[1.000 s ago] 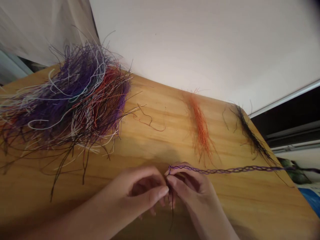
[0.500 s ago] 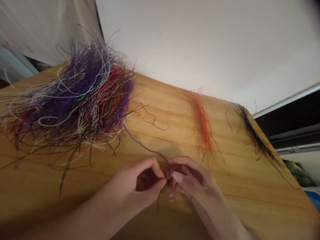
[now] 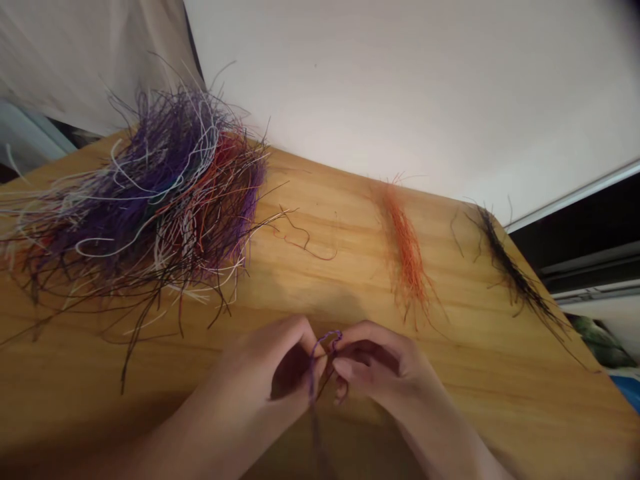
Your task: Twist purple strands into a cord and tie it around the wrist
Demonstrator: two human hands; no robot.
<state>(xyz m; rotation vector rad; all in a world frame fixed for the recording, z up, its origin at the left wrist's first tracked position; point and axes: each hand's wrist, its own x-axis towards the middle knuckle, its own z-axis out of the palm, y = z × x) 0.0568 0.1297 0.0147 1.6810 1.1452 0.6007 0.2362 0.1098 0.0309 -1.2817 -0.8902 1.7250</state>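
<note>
At near tbl edge, L hand (image 3: 265,363) and R hand (image 3: 385,373) observed close together, thumb and forefinger of each brought in narrow, fingertips (image 3: 320,353) pinched on braided purple cord (image 3: 314,393). Cord formed into small loop just above the pinch, its blurred length hanging down below the hands toward the viewer. Dark strands (image 3: 326,381) seen btwn the hands; exact hold on these cannot be told. Beyond the hands, wood tbl (image 3: 450,393) carries loose reddish-brown strand (image 3: 305,245), lying just beside large tangled bundle of purple, white, red and black strands (image 3: 150,193) on L side. Orange strand bunch (image 3: 405,253) and black strand bunch (image 3: 515,273) lie well apart to R, nr far tbl edge. Green item (image 3: 600,343) and blue item (image 3: 627,393) partly seen at far R, type unconfirmed. White wall (image 3: 400,87) noted behind tbl, pale cloth (image 3: 75,60) at upper L.
</note>
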